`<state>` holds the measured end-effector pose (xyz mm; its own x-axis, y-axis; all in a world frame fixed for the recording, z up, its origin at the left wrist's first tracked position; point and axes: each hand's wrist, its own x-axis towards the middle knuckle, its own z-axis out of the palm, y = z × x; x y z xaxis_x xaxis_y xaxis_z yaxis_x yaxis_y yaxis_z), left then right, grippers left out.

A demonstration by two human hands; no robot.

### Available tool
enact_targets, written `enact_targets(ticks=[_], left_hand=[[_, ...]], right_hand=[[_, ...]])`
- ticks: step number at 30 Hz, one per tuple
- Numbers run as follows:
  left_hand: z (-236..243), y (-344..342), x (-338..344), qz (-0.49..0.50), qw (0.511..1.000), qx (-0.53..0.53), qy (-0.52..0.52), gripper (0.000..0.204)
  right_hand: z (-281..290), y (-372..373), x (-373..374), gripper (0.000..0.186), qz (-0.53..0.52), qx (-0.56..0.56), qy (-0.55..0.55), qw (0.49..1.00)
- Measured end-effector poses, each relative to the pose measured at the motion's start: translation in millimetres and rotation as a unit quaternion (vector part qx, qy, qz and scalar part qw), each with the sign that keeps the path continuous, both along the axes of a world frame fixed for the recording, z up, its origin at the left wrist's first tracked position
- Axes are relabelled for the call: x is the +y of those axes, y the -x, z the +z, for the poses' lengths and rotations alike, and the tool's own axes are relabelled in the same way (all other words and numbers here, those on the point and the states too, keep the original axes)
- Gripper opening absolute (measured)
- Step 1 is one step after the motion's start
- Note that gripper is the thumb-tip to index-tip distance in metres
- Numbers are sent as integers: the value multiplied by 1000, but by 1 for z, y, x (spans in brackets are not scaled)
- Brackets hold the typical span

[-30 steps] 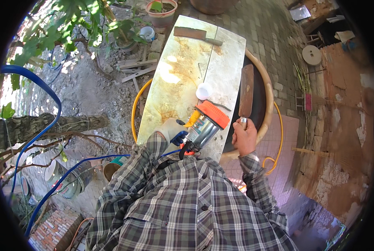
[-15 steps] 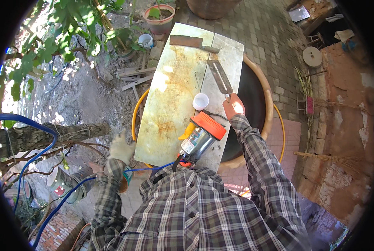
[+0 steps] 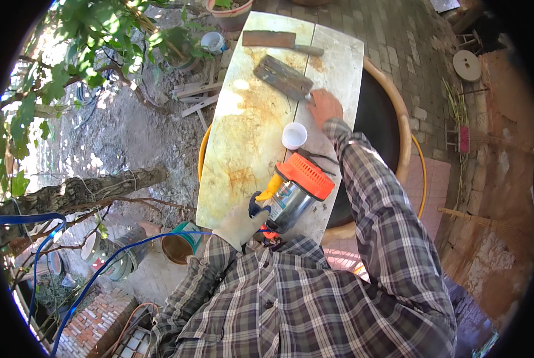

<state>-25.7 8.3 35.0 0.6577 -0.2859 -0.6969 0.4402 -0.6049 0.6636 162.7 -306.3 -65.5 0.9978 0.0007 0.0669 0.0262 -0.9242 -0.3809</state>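
A trowel [image 3: 283, 77] with a worn rectangular blade lies nearly flat over the pale board [image 3: 225, 161]. My bare right hand [image 3: 325, 107] is closed at its handle end, which it hides. In a pale glove, my left hand [image 3: 241, 225] is at the board's near edge beside a silver cylindrical machine [image 3: 294, 206] with a slotted orange cap and yellow handle. Its dark fingertips look spread and curved beside the machine; whether they touch it I cannot tell. A white cup [image 3: 294, 136] stands between the machine and my right hand. Farther off lies a rusty cleaver [image 3: 270, 39].
The board rests across a big round vessel [image 3: 403, 119] with a tan rim. A blue hose [image 3: 159, 237] crosses near my left forearm. Left are a tree trunk [image 3: 88, 186], a bucket [image 3: 180, 241] and wood strips [image 3: 202, 98]. Black cord [image 3: 320, 154] lies beside the cup.
My right hand has moved away from me with the trowel, whose blade has swung left and turned flatter. My left hand has come right, from beside the board to the machine.
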Motion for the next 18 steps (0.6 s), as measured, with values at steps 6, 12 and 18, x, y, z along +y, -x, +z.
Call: enact_targets(ticks=[6,12,18], left_hand=[[-2,-10,-7,9,999,-41,14,66],[24,-55,-32,-117,976,-184,1,81],[17,-100,-63,-243,957,-156,43,76]], right_hand=[[20,7,-5,29,5,-67,11,998],[30,120,-35,38,129,84,-151,977],[33,161,-22,45,182,65,-21,981]])
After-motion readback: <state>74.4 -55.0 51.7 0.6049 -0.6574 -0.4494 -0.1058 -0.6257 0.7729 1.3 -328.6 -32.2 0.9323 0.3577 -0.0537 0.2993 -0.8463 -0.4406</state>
